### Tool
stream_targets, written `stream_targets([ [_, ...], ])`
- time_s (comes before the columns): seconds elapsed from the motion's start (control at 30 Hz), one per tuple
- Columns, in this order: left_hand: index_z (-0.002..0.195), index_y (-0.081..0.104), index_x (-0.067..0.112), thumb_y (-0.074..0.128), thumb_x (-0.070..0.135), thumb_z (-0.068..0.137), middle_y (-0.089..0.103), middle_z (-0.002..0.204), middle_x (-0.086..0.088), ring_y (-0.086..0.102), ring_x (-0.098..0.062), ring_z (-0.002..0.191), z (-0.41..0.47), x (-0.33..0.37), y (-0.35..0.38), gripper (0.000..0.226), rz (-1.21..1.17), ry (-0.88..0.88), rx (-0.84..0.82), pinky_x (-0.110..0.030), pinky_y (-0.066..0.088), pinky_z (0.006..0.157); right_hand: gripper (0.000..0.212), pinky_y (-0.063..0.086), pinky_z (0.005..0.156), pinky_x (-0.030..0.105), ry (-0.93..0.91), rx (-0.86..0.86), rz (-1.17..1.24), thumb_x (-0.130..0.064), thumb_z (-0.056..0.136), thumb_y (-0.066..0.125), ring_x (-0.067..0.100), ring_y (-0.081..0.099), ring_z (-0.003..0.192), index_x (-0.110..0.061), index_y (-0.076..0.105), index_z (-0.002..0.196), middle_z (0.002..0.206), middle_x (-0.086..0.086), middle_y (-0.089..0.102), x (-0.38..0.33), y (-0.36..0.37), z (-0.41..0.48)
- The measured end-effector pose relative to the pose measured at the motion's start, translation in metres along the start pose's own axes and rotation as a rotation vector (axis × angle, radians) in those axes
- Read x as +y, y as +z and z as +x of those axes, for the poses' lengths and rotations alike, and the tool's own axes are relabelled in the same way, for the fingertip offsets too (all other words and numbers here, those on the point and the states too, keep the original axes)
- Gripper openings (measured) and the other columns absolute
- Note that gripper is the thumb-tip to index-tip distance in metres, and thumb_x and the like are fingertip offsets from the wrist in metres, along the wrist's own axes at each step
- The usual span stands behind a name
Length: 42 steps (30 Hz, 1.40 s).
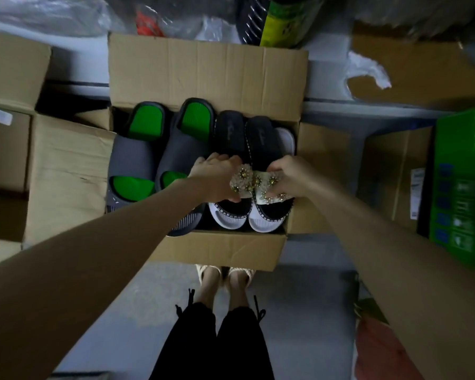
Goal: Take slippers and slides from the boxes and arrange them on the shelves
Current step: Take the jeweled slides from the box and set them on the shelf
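Observation:
An open cardboard box [209, 69] stands in front of me with slides packed side by side. On its left lie two grey slides with green footbeds [133, 157]. On its right lie two black slides with white soles and jewelled flower straps [231, 138]. My left hand [217, 176] grips the strap of the left black slide. My right hand [288, 176] grips the jewelled strap [269, 187] of the right black slide [263, 138]. Both slides still rest inside the box.
More cardboard boxes [66, 171] stand to the left, and a brown box with a green carton [461, 185] to the right. Plastic bags [368, 69] and packed goods lie behind. My own feet [222, 281] stand on the grey floor just under the box's near flap.

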<state>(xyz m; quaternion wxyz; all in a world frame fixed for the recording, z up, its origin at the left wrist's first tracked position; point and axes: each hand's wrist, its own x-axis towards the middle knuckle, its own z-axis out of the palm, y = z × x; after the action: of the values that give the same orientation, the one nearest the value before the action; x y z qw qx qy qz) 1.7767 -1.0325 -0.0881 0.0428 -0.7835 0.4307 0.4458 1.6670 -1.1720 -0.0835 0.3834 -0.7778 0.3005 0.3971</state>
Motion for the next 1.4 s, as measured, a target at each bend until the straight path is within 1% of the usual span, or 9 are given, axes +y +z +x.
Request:
stream_targets([
  [0.23,0.116,0.048,0.019,0.081,0.027,0.064,0.055,0.115,-0.007,0.044,-0.026,0.113,-0.026,0.005,-0.015,0.062,-0.171,0.066,-0.012,-0.036,0.042,0.09,0.041,0.049,0.079,0.028,0.04,0.022,0.071,-0.02,0.075,0.079,0.017,0.063,0.096,-0.013,0.066,0.113,0.108,0.005,0.068,0.001,-0.013,-0.036],
  [0.43,0.093,0.048,0.02,0.084,0.024,0.063,0.049,0.085,0.003,0.049,-0.02,0.085,-0.08,0.041,-0.079,0.047,-0.196,0.181,-0.008,-0.025,0.034,0.067,0.065,0.043,0.081,0.024,0.068,0.079,0.139,-0.027,0.069,0.084,0.02,0.06,0.109,-0.009,0.059,0.126,0.125,0.008,0.061,-0.008,-0.057,-0.108],
  [0.63,0.111,0.051,0.018,0.082,0.036,0.065,0.05,0.097,0.002,0.049,-0.02,0.096,-0.156,0.113,-0.173,0.058,-0.108,0.313,-0.028,-0.027,0.036,0.076,0.069,0.045,0.092,0.03,0.087,0.134,0.119,-0.034,0.07,0.082,0.02,0.058,0.109,-0.013,0.055,0.13,0.13,0.005,0.058,-0.027,-0.139,-0.243],
  [0.9,0.09,0.053,0.015,0.083,0.03,0.063,0.057,0.089,-0.004,0.052,-0.024,0.085,-0.301,0.246,-0.322,0.043,0.112,0.564,0.082,-0.031,0.036,0.067,0.031,0.049,0.092,0.031,0.149,0.34,-0.052,-0.034,0.069,0.082,0.017,0.064,0.098,-0.026,0.071,0.096,0.088,-0.011,0.067,-0.059,-0.257,-0.488],
  [1.0,0.093,0.054,0.009,0.083,0.032,0.064,0.054,0.085,-0.002,0.046,-0.019,0.077,-0.363,0.296,-0.38,0.047,0.198,0.653,0.18,-0.03,0.031,0.062,0.039,0.053,0.066,0.022,0.18,0.456,-0.039,-0.029,0.071,0.082,0.007,0.064,0.068,-0.019,0.07,0.107,0.075,-0.012,0.066,-0.08,-0.292,-0.581],
  [1.13,0.095,0.055,0.003,0.082,0.036,0.065,0.05,0.083,-0.002,0.044,-0.017,0.075,-0.436,0.348,-0.44,0.052,0.293,0.76,0.327,-0.03,0.031,0.063,0.041,0.053,0.09,0.042,0.203,0.595,-0.009,-0.025,0.068,0.083,0.021,0.061,0.095,-0.02,0.07,0.106,0.082,-0.01,0.067,-0.106,-0.323,-0.681],
  [1.23,0.094,0.054,0.006,0.081,0.043,0.063,0.051,0.082,-0.001,0.045,-0.017,0.074,-0.474,0.374,-0.474,0.055,0.342,0.815,0.441,-0.03,0.033,0.063,0.036,0.048,0.099,0.04,0.212,0.721,-0.043,-0.029,0.065,0.084,0.018,0.059,0.105,-0.029,0.071,0.099,0.095,-0.011,0.069,-0.118,-0.34,-0.737],
  [1.3,0.093,0.054,0.005,0.081,0.043,0.063,0.05,0.082,-0.002,0.044,-0.017,0.073,-0.492,0.388,-0.491,0.056,0.342,0.849,0.486,-0.03,0.032,0.063,0.032,0.048,0.097,0.037,0.2,0.788,-0.039,-0.03,0.065,0.084,0.018,0.06,0.104,-0.032,0.071,0.094,0.098,-0.009,0.071,-0.122,-0.349,-0.765],
  [1.4,0.095,0.052,0.003,0.08,0.039,0.066,0.045,0.077,0.001,0.04,-0.014,0.069,-0.507,0.408,-0.506,0.054,0.326,0.89,0.522,-0.027,0.03,0.059,0.021,0.055,0.077,0.026,0.18,0.823,-0.008,-0.024,0.07,0.082,0.018,0.064,0.087,-0.029,0.071,0.086,0.076,-0.01,0.073,-0.122,-0.365,-0.792],
])
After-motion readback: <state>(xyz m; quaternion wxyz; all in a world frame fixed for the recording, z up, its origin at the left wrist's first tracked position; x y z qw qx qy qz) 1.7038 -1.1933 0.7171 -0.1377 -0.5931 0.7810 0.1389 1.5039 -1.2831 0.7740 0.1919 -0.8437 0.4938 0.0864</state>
